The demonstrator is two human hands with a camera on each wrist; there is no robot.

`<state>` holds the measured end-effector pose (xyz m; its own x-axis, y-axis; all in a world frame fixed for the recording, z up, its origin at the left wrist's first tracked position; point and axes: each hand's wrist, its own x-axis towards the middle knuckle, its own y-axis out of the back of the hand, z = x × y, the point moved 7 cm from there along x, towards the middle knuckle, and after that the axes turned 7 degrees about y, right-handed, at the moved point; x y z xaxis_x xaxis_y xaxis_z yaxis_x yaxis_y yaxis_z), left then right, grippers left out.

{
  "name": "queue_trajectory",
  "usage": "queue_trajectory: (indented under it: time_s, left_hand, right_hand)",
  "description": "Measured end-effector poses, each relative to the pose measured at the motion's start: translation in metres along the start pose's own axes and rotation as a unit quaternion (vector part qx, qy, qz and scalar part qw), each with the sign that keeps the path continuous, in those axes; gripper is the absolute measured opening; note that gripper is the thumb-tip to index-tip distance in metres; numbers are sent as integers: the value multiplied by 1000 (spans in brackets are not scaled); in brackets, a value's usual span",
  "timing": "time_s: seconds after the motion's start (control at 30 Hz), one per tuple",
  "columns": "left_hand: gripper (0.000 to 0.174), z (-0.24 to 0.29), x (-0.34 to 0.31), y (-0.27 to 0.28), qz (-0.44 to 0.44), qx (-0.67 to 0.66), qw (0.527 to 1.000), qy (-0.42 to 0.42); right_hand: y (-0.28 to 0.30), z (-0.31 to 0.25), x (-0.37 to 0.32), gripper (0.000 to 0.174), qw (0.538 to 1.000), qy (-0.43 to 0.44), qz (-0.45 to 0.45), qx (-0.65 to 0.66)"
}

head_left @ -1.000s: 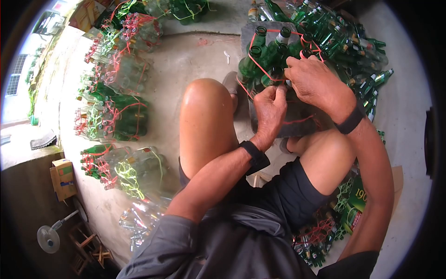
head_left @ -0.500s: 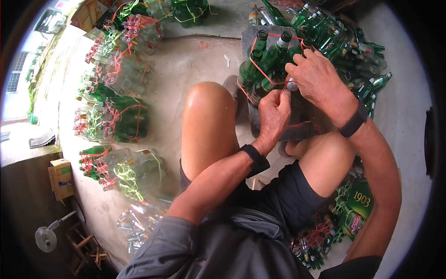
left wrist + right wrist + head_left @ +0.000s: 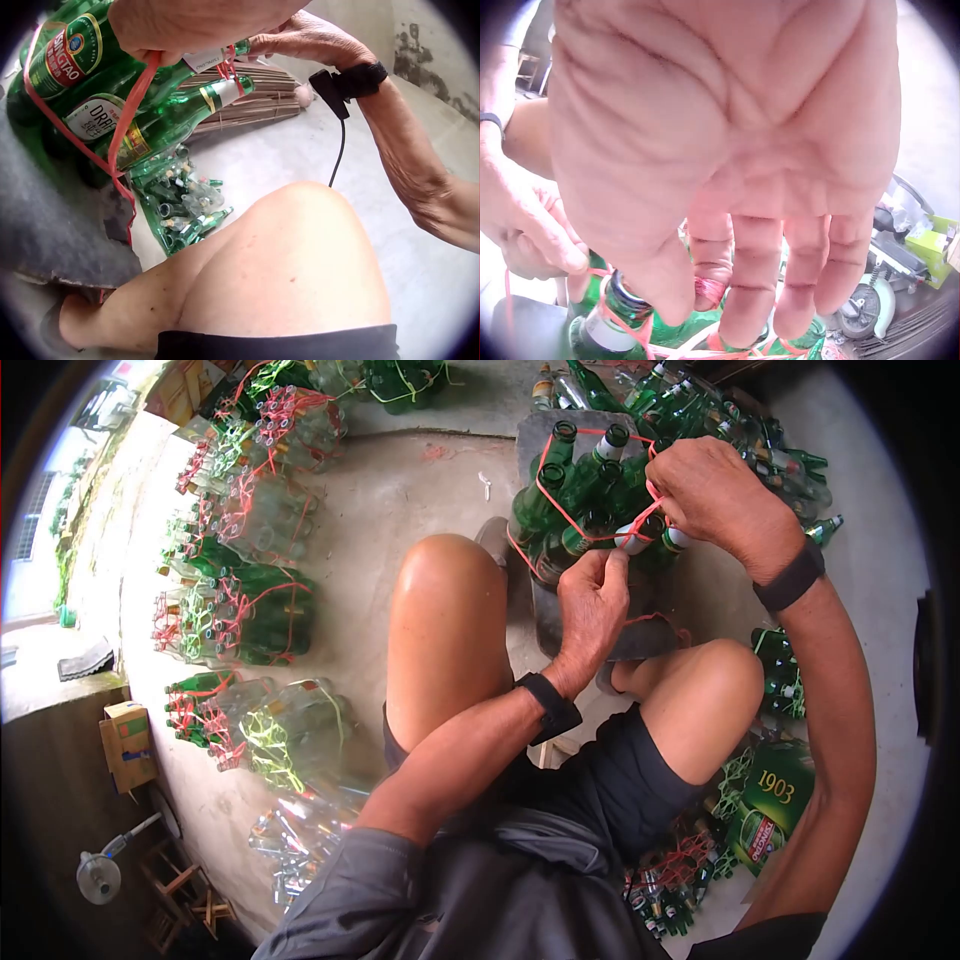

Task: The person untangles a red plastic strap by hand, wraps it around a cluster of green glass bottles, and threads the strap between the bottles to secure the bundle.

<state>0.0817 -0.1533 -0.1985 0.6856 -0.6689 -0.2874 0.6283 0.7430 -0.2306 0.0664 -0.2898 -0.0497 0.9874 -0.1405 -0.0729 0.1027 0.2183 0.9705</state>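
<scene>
Green bottles (image 3: 590, 485) stand bunched on a dark slab (image 3: 555, 618), pink twine (image 3: 565, 510) running round their necks. My left hand (image 3: 590, 605) pinches the twine between thumb and forefinger at the bunch's near edge. In the left wrist view a strand (image 3: 133, 109) drops from under my left hand (image 3: 202, 26) across labelled bottles (image 3: 97, 120). To the right, my right hand (image 3: 715, 490) grips twine beside a white-necked bottle (image 3: 640, 535). Twine (image 3: 709, 291) lies against a finger of my right hand (image 3: 727, 150) in the right wrist view.
Loose bottles (image 3: 700, 425) are heaped behind and right of the slab. Tied bundles (image 3: 265, 605) line the left side. A green carton (image 3: 770, 800) lies near my right forearm, and a fan (image 3: 98, 875) stands at lower left.
My right hand has moved right and away from my left hand, with twine stretched from it to the white-necked bottle. My left hand has shifted slightly right and down, still pinching twine.
</scene>
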Motion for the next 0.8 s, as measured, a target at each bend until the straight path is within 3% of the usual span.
queue_trajectory:
  time_s: [0.03, 0.1, 0.23, 0.3, 0.43, 0.63, 0.8]
  left_hand:
    - [28, 0, 0, 0, 1, 8, 1000, 0]
    - [29, 2, -1, -1, 2, 15, 1000, -1]
    - [29, -2, -3, -2, -4, 11, 1000, 21]
    - [30, -3, -3, -5, -10, 1, 1000, 25]
    - [29, 2, -5, -6, -10, 8, 1000, 15]
    - [27, -2, -4, -10, -13, -31, 999, 0]
    - [26, 9, -5, -8, -4, -30, 999, -26]
  right_hand:
    - [-1, 1, -1, 7, 1000, 0, -1, -1]
    - [18, -5, -3, 11, 987, 62, 151, -8]
    - [20, -8, 9, 14, 982, 69, 174, -12]
    - [9, -1, 17, 6, 997, -21, 57, 49]
    - [3, 7, 27, 6, 990, -53, 18, 128]
    - [-9, 8, 25, 5, 969, -51, 118, 212]
    - [-20, 13, 20, 17, 953, -30, 212, 213]
